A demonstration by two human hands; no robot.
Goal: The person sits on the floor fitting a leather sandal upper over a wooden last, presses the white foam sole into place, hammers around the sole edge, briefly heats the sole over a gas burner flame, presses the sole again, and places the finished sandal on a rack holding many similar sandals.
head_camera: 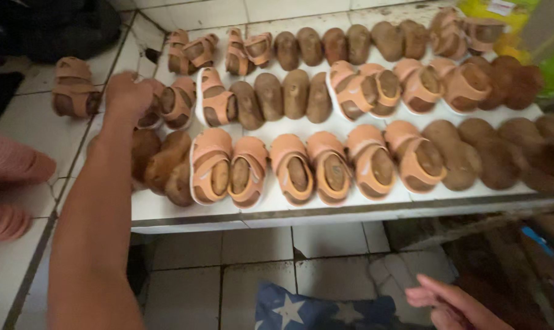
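1. The left hand (127,93) is reaching far over the white surface (167,211) and is lying on a small tan sandal (151,110) at the left end of the middle row.
2. Its grip is curling over this sandal; whether it is fully clenched, I cannot tell.
3. The right hand (451,302) is hanging low and near, fingers released, holding nothing.

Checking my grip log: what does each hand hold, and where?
Left hand rests on a sandal from above; whether it grips is hidden. Right hand holds nothing.
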